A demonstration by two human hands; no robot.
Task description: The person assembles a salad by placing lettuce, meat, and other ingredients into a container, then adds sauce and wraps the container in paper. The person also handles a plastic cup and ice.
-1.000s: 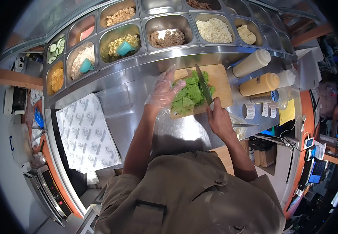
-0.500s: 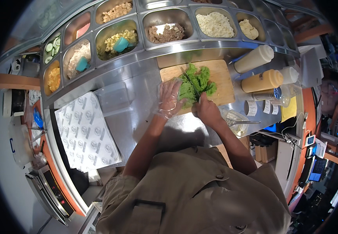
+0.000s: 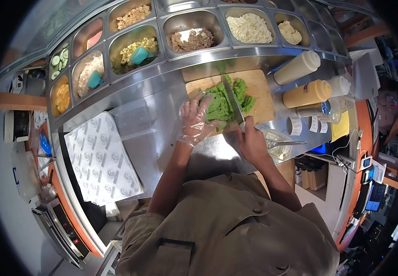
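Green lettuce (image 3: pixel 220 108) lies in a partly cut heap on a wooden cutting board (image 3: pixel 264 85). My left hand (image 3: pixel 195 120), in a clear plastic glove, holds the left side of the heap between thumb and fingers. A knife (image 3: pixel 232 99) crosses the lettuce, its blade slanting away from me and to the left. Its handle is in my bare right hand (image 3: pixel 251 140), closed around it near the board's front edge. Whether the blade touches the board cannot be made out.
Metal food pans with chopped fillings, such as a brown one (image 3: pixel 192 40), line the back. Squeeze bottles, one orange-yellow (image 3: pixel 307 94), lie right of the board. Printed wrapping paper (image 3: pixel 101 158) and a clear plastic container (image 3: pixel 132 118) sit left; a small clear dish (image 3: pixel 274 138) holds a utensil.
The knife has risen and its blade has swung to the right over the lettuce, showing more of its side. My left hand has shifted slightly left, its fingers more spread.
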